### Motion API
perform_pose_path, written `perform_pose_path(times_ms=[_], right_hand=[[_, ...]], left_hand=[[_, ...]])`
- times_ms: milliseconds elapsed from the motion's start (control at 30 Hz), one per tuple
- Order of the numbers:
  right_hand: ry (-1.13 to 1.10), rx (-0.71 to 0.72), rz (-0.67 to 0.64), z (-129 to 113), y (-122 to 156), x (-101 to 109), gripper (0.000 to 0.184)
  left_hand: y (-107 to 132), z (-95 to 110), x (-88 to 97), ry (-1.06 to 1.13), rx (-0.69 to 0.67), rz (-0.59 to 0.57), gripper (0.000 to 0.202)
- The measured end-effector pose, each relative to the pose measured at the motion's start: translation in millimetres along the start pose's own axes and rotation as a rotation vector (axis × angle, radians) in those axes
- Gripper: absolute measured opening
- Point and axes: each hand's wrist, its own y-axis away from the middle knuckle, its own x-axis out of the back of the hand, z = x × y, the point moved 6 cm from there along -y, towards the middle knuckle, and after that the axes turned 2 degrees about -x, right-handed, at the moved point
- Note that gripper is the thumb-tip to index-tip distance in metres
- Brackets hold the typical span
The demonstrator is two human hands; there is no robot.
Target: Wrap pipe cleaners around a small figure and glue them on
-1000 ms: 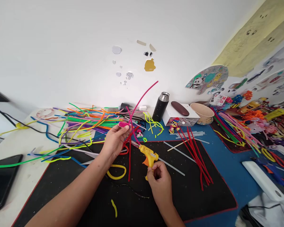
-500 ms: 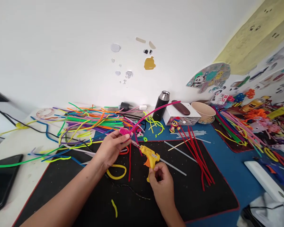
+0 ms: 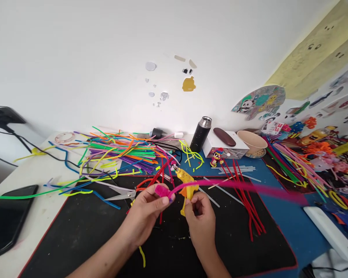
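Pinched between the fingertips of my left hand [image 3: 146,212] is a magenta pipe cleaner [image 3: 211,183], wound into a thick coil at one end. Its long loose end sweeps right, blurred, passing in front of a yellow hot glue gun [image 3: 187,177]. My right hand [image 3: 202,216] is closed around the glue gun's handle, with the nozzle pointing up and to the left. Left of my left hand, open-bladed scissors [image 3: 120,193] lie at the mat's back edge. Red pipe cleaners [image 3: 246,204] lie on the mat to the right.
A black mat [image 3: 89,235] covers the front of the table. Behind it is a heap of coloured pipe cleaners [image 3: 121,150]. A black flask [image 3: 201,135], a white box [image 3: 240,144] and a beige bowl [image 3: 251,142] stand near the wall. A phone [image 3: 11,220] lies at left.
My left hand has moved right and down, away from the nozzle, turning the magenta pipe cleaner so its long end swings from upright-right to nearly level. My right hand keeps the glue gun.
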Motion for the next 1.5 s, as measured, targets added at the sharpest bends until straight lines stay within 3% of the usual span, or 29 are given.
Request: perform_pose_path(times_ms=[200,600,1033,1167,1333,1500], right_hand=[[-0.086,-0.005,-0.065,-10.1,2.6,-26.4,0.028],[-0.429,-0.356,-0.265,8.0,6.5,-51.7,0.039],[-0.49,-0.44,-0.259,26.0,14.4,-67.0,0.039],[-0.464,-0.451,-0.335,19.6,22.0,-73.6,0.038],[-0.527,-0.538,-0.461,2.5,31.7,-82.9,0.053],[-0.65,-0.646,-0.549,-6.3,32.8,-88.9,0.041]], left_hand=[[11.8,-8.9,-14.5,0.076,-0.001,-0.033,0.032],[29.9,5.0,-9.9,0.046,-0.035,0.022,0.037],[41.9,10.7,-9.9,-0.069,-0.105,-0.066,0.027],[46.4,13.0,-8.3,-0.052,-0.077,-0.077,0.028],[49.2,13.8,-2.6,-0.069,-0.061,-0.079,0.03],[55.3,12.8,-2.2,-0.058,-0.025,-0.107,0.03]])
